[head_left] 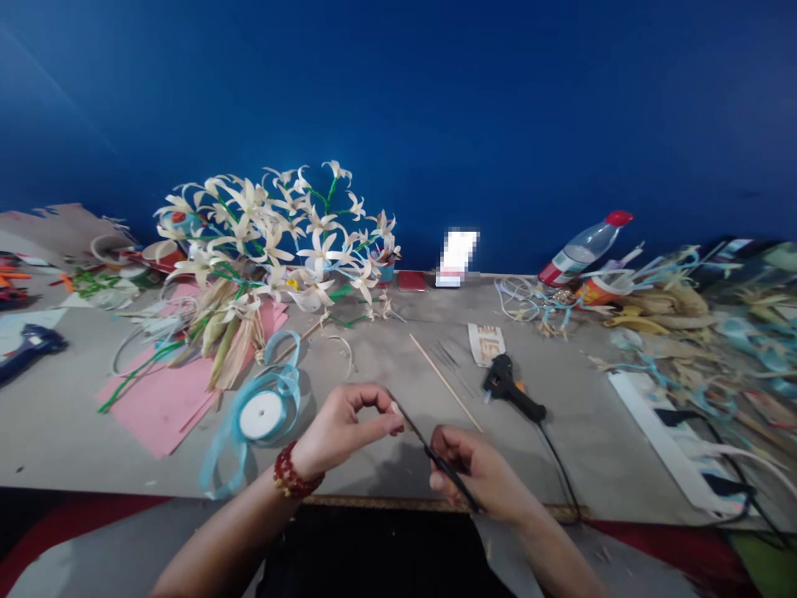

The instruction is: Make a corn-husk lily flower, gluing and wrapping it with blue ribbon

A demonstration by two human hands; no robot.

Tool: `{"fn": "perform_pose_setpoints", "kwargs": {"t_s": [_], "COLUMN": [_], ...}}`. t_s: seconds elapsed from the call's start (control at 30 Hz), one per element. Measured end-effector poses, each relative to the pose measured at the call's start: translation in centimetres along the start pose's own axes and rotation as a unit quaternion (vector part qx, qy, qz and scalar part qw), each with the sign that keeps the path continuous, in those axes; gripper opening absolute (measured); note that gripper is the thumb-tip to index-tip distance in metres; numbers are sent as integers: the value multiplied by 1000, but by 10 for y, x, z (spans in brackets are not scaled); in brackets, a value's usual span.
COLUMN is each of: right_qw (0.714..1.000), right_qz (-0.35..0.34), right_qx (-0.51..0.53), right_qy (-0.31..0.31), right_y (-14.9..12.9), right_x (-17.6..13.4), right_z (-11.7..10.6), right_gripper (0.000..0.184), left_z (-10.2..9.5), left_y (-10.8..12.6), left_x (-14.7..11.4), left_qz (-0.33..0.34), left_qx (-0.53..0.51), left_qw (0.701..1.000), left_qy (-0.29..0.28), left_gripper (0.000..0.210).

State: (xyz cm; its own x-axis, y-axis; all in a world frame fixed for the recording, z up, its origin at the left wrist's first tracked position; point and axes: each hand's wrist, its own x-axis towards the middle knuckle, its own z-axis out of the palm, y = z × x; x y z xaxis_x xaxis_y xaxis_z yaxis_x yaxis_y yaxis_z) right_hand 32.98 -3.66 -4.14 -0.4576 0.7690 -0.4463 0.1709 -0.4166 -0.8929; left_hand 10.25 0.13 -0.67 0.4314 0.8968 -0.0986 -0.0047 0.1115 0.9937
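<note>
A slim black tool point(453, 477), thicker at its near end and thin at its tip, is gripped in my right hand point(476, 465). It slants up and left toward my left hand point(342, 432), and its kind is not clear. My left thumb and fingers curl together in a pinch by the tool's tip. A small pale bit shows there, too small to name. Red beads circle my left wrist. Left of that hand lies a spool of light blue ribbon point(261, 415). A black glue gun point(514, 389) rests on the table beyond my right hand.
White flowers on green stems point(320, 249) stand at the back left, over pink paper point(155, 399) and dried husks. A wooden stick point(445, 382) and thin wires lie ahead. A bottle point(582, 249) leans at the back right. A white power strip point(660, 448) with cords lies right.
</note>
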Motion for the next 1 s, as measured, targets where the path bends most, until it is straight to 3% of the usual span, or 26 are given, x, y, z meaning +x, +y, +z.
{"fn": "perform_pose_setpoints", "kwargs": {"t_s": [0.77,1.0], "right_qw": [996,993], "right_qz": [-12,-14], "right_qx": [-83,-99], "right_qy": [35,58], "right_y": [-3,0], "right_x": [1,8], "right_z": [-3,-11], "right_gripper": [54,46], "left_z": [-3,-5], "left_y": [6,-3], "left_x": [4,3], "left_qz": [-16,-37], "left_qx": [10,-85], "left_qw": [1000,995], "left_qy": [-21,-19], "left_gripper": [22,20]}}
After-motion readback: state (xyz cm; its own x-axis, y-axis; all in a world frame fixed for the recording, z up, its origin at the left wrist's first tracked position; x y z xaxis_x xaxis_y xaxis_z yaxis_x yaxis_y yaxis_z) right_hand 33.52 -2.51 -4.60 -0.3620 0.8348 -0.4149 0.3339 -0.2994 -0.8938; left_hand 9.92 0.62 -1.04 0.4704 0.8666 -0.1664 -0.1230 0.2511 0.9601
